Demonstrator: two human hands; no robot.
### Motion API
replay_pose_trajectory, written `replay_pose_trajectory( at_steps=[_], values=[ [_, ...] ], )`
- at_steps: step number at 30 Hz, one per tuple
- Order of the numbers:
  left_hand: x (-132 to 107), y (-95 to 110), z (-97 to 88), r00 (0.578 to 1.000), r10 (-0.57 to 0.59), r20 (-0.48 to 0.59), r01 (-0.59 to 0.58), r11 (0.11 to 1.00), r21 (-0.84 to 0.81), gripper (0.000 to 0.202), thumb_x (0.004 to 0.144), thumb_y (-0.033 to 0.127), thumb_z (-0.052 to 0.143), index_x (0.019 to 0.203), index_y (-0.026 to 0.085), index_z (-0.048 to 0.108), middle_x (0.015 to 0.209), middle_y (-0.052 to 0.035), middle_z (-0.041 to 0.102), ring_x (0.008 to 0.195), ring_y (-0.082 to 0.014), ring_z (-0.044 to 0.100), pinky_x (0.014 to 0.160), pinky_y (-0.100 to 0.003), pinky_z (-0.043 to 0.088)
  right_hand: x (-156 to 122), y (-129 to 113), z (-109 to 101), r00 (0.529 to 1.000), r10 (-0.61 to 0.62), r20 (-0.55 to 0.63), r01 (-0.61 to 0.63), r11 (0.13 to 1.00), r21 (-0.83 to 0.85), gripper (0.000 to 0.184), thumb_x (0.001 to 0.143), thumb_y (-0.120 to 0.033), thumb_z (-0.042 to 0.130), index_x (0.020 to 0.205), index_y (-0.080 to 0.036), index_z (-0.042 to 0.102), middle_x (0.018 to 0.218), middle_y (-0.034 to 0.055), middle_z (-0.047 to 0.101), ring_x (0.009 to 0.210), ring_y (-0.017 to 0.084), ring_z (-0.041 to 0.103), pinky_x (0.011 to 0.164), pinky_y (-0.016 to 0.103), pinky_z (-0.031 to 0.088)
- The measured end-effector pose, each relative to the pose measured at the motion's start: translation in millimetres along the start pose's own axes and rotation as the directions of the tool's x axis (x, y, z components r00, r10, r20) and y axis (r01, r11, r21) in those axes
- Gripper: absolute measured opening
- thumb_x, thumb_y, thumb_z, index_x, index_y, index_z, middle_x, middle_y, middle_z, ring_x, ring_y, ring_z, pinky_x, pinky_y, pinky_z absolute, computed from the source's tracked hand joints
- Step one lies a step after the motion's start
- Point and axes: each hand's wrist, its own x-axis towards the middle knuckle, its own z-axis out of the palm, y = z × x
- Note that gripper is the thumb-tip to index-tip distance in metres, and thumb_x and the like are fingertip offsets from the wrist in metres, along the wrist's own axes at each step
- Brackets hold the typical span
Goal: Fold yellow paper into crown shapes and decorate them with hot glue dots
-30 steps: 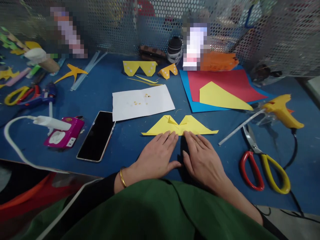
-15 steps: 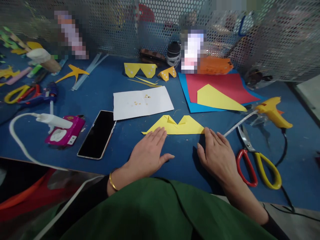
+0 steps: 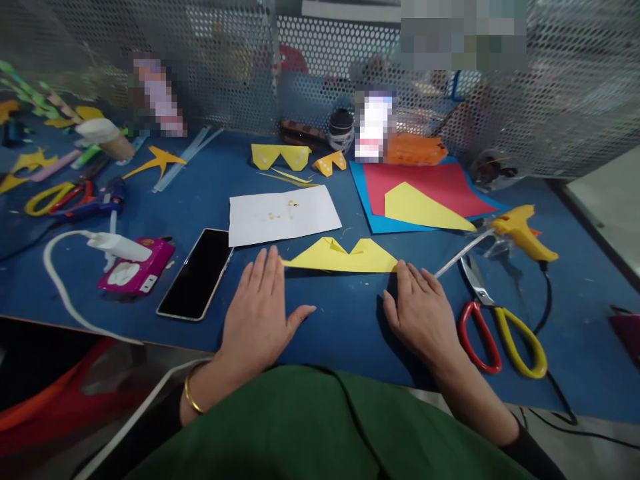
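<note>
A folded yellow paper (image 3: 340,257) lies on the blue table in front of me, its top edge rising to two peaks with a notch between them. My left hand (image 3: 260,310) rests flat, fingers stretched and thumb out, at the paper's left tip. At the right tip, the fingertips of my right hand (image 3: 420,310) touch the paper; that hand is flat too, thumb apart. Just above the folded paper sits a white sheet (image 3: 280,230) with small yellowish bits on it.
Scissors (image 3: 480,297) and a yellow glue gun (image 3: 525,230) lie to the right. A black-screened phone (image 3: 197,273) and a magenta power socket (image 3: 160,257) are at left. Red paper (image 3: 440,179), yellow paper (image 3: 420,207) and dotted yellow cutouts (image 3: 280,157) lie further back.
My left hand has slid left along the folded paper's lower edge to its left tip. My right hand stays at the right tip. The view has shifted slightly.
</note>
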Motion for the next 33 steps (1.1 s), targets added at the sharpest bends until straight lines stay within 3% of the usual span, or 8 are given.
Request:
replay_pose_trajectory(
  at_steps=[4,9,11,14,16,20,25,33],
  values=[
    [15.3,23.1,-13.4,0.987,0.09,-0.133,-0.096,0.994,-0.045,0.07,0.1,0.058,0.041,0.146,0.005,0.04,0.151,-0.0242,0.048,0.148,-0.038,0.035,0.119,-0.057,0.033,-0.2,-1.2,0.8,1.0,0.003,-0.001,-0.003,1.0,-0.017,0.058,0.099,-0.033,0.037,0.136,0.01,0.049,0.131,0.0307,0.064,0.125,0.035,0.062,0.11,0.049,0.042],
    [21.1,29.6,-25.4,0.891,-0.064,-0.449,-0.006,0.988,-0.153,0.037,0.095,0.041,0.059,0.124,0.019,0.058,0.132,-0.0171,0.061,0.13,-0.0347,0.054,0.108,-0.055,0.045,-0.1,-1.1,2.0,1.0,0.001,-0.005,-0.002,1.0,-0.019,0.058,0.099,-0.033,0.038,0.135,0.01,0.05,0.132,0.0307,0.063,0.125,0.036,0.062,0.109,0.05,0.042],
    [22.7,29.6,-23.3,0.868,-0.052,-0.494,-0.039,0.984,-0.173,0.029,0.094,0.037,0.059,0.119,0.021,0.061,0.126,-0.014,0.065,0.124,-0.0331,0.058,0.105,-0.054,0.047,0.3,-1.2,1.9,1.0,-0.006,-0.016,0.006,0.999,-0.035,0.058,0.099,-0.033,0.037,0.135,0.01,0.05,0.13,0.0301,0.065,0.123,0.036,0.063,0.108,0.049,0.043],
    [28.6,32.0,-11.4,0.934,0.212,-0.286,-0.269,0.946,-0.179,0.032,0.102,0.035,0.048,0.124,0.017,0.063,0.128,-0.0112,0.068,0.127,-0.0276,0.058,0.109,-0.046,0.046,0.5,-1.4,1.1,0.999,-0.025,-0.023,0.024,0.998,-0.05,0.057,0.099,-0.033,0.036,0.134,0.011,0.05,0.129,0.0299,0.065,0.122,0.036,0.064,0.107,0.048,0.044],
    [33.0,35.0,-0.5,0.929,0.363,-0.074,-0.371,0.914,-0.167,0.054,0.105,0.047,0.04,0.138,0.008,0.055,0.145,-0.0147,0.059,0.139,-0.0284,0.049,0.116,-0.044,0.039,0.3,-1.0,0.7,0.999,-0.027,-0.016,0.026,0.998,-0.049,0.057,0.1,-0.032,0.037,0.135,0.01,0.049,0.129,0.03,0.065,0.122,0.036,0.064,0.108,0.048,0.043],
    [36.5,39.4,13.9,0.892,0.41,0.19,-0.386,0.91,-0.154,0.078,0.101,0.064,0.037,0.152,0.006,0.04,0.161,-0.0148,0.038,0.151,-0.0286,0.033,0.122,-0.043,0.031,-0.7,1.6,-0.5,1.0,-0.022,0.001,0.022,1.0,-0.022,0.055,0.1,-0.031,0.038,0.135,0.01,0.049,0.129,0.0309,0.065,0.122,0.036,0.064,0.108,0.049,0.043],
    [35.8,39.3,13.0,0.877,0.407,0.257,-0.373,0.912,-0.171,0.08,0.101,0.065,0.034,0.154,0.007,0.037,0.164,-0.0143,0.03,0.153,-0.0275,0.027,0.123,-0.043,0.028,-0.3,-7.2,-11.4,1.0,-0.006,-0.014,0.006,1.0,0.009,0.063,0.101,-0.036,0.039,0.141,0.011,0.043,0.136,0.033,0.059,0.131,0.039,0.057,0.11,0.052,0.042],
    [36.1,37.0,14.6,0.863,0.424,0.275,-0.37,0.901,-0.227,0.075,0.098,0.047,0.051,0.156,0.005,0.032,0.165,-0.0147,0.028,0.154,-0.0298,0.025,0.124,-0.044,0.024,5.9,-47.0,-20.5,0.965,-0.26,-0.047,0.262,0.924,0.28,0.061,0.101,-0.038,0.038,0.144,0.005,0.042,0.143,0.0247,0.058,0.137,0.029,0.053,0.114,0.044,0.043]
  ],
)
